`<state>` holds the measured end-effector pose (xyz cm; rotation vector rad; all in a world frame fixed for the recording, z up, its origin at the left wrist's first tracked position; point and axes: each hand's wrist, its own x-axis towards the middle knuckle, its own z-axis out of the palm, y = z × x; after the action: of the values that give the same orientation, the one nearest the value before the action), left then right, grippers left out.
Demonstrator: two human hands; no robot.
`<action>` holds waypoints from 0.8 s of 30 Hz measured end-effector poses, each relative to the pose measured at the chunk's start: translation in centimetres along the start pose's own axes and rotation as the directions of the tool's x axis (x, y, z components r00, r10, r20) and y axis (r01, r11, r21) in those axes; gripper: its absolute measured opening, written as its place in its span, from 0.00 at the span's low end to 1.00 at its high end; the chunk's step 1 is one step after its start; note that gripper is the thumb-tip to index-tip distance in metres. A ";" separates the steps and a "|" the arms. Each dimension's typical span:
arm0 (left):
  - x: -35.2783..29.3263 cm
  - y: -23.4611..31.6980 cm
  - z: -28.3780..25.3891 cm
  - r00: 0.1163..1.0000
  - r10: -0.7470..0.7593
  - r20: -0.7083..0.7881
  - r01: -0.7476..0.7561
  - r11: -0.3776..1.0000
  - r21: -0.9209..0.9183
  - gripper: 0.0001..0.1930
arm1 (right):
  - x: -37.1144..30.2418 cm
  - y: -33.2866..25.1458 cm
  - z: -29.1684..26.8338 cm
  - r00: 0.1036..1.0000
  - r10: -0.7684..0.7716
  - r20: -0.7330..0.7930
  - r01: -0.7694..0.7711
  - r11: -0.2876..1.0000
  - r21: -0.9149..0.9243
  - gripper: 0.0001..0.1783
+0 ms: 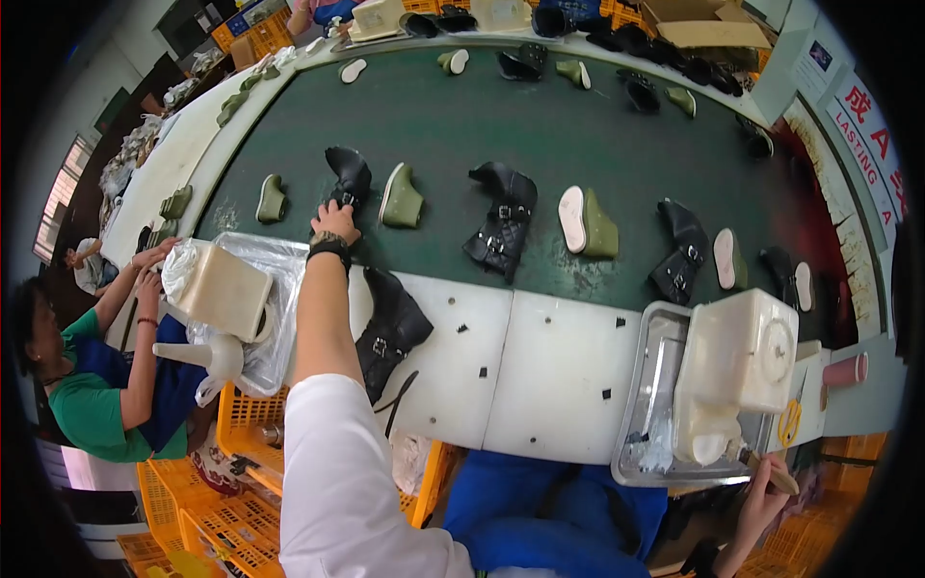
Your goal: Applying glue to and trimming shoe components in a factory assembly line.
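Note:
On the green belt, my left hand [335, 223] reaches forward to a black buckled boot [349, 176]. Its fingers are spread at the boot's near end and seem to touch it. Beside my left forearm, a second black boot [390, 332] lies on the white worktop [540, 376]. My right hand [761, 503] is low at the far right, closed round the wooden handle of a brush [777, 474]. The brush head is by the mouth of a cream plastic container [742, 356], which stands tilted in a metal tray [650, 385].
Green shoes [597, 226] and black boots [501, 220] lie along the belt [434, 135]. At left, a co-worker in green [116, 405] works beside a plastic-lined tray [279, 337] with another container [217, 289]. Yellow scissors [792, 419] lie at right; orange crates [241, 530] stand below.

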<state>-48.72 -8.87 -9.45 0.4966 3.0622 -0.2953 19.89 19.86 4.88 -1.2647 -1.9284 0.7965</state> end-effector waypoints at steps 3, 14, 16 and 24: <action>-0.2 -1.9 -1.3 1.000 -0.014 0.000 0.014 0.995 -0.096 0.28 | 0.0 0.5 -0.7 0.999 0.000 0.032 -0.001 0.999 0.054 0.08; -15.6 1.8 -14.8 0.798 0.532 -0.283 -0.582 0.558 -0.591 0.25 | 3.0 1.9 0.9 0.975 -0.079 0.207 0.034 0.976 0.215 0.08; -22.5 7.3 -15.7 0.663 0.680 -0.313 -0.705 0.425 -0.568 0.27 | 3.6 3.3 0.9 0.961 -0.168 0.218 0.142 0.981 0.129 0.10; -44.8 19.5 -10.9 0.255 0.961 0.104 -0.449 0.213 -0.868 0.25 | 3.5 6.1 3.6 0.904 -0.213 0.371 0.258 0.963 -0.075 0.12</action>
<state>-0.04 -2.59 0.16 1.4067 1.5726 0.6219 19.13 24.74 -1.29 -0.9727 -2.4055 0.8368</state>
